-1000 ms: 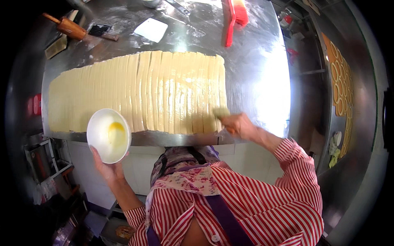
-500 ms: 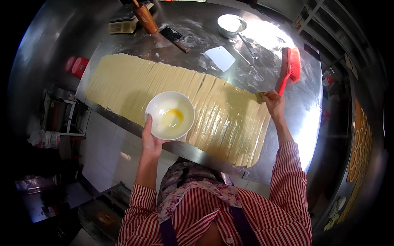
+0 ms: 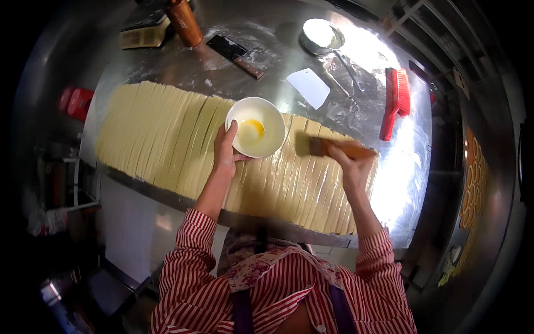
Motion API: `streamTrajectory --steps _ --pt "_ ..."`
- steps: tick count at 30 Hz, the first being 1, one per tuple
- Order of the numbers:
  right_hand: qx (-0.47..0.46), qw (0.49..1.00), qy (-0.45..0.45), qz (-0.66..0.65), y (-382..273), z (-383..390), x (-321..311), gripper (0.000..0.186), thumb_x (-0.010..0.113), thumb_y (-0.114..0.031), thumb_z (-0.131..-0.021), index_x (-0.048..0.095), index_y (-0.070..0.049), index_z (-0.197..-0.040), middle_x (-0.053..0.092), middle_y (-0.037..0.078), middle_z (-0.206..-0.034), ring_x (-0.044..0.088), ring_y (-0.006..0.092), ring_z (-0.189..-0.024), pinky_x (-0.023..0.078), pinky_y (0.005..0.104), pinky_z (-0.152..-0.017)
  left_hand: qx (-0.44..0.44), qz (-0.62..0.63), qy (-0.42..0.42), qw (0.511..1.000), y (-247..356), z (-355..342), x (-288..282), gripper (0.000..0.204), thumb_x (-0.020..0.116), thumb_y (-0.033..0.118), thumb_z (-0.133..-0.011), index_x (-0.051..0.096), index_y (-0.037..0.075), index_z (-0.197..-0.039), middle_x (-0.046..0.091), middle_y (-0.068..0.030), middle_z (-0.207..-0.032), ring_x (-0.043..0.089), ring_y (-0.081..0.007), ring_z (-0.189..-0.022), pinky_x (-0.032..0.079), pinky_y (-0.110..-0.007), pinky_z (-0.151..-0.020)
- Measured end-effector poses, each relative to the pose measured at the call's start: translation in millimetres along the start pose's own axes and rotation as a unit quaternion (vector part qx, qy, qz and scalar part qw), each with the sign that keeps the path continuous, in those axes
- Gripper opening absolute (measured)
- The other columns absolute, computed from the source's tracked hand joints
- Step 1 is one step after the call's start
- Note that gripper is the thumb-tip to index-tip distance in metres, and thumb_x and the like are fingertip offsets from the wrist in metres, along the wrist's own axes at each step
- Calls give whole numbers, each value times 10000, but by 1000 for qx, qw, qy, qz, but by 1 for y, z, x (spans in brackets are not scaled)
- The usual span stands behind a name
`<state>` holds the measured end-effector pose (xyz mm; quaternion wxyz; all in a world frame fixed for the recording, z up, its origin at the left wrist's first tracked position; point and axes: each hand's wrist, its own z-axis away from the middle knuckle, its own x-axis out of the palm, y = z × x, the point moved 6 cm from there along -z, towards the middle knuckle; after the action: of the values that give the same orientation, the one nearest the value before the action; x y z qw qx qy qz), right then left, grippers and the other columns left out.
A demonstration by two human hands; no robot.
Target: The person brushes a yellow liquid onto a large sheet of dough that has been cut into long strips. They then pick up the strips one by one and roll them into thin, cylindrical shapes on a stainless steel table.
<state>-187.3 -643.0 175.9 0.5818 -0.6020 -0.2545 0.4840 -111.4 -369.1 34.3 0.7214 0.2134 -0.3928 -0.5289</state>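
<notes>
So the pastry brush (image 3: 334, 148) lies sideways over the right part of the sliced dough sheet (image 3: 183, 139), bristles pointing left toward the white bowl (image 3: 257, 127), handle running off to the right. The bowl, with yellow egg wash in it, hovers just left of the bristles, so it's a short hop between them. Right hand (image 3: 351, 167) has its fingers wrapped tight round the brush handle. Left hand (image 3: 224, 151) grips the bowl's near rim, thumb up the side. Dough strips run across the steel table (image 3: 261, 50); red bench brush (image 3: 395, 100) sits off right.
</notes>
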Motion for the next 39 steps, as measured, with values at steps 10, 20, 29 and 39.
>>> streamTrajectory --steps 10,20,29,39 --pt "44 998 -35 28 55 -131 106 324 769 -177 -819 715 20 -1069 731 85 -943 645 149 -822 514 276 -702 -97 26 -117 988 16 -104 41 651 573 536 -916 427 110 -1386 575 -177 -1251 682 -321 -992 642 -459 -600" --pt "130 984 66 103 115 -11 21 519 736 -149 -850 567 43 -1301 635 138 -1179 631 142 -802 541 275 -672 -8 11 -85 996 79 -273 86 546 541 384 -977 333 131 -1413 486 -202 -1319 657 -408 -980 643 -491 -649" --pt "282 928 162 180 153 178 -46 311 701 -114 -844 690 6 -1131 697 128 -999 662 162 -800 534 298 -701 5 39 -143 989 60 -403 99 585 485 393 -1017 345 -32 -1395 519 -234 -1261 653 -407 -948 627 -530 -751" --pt "196 914 232 269 140 166 -110 294 705 -122 -821 709 1 -1087 709 151 -882 657 182 -745 524 314 -704 15 61 4 998 57 -321 104 804 714 288 -898 234 13 -1482 428 -232 -1365 630 -404 -994 643 -458 -752"
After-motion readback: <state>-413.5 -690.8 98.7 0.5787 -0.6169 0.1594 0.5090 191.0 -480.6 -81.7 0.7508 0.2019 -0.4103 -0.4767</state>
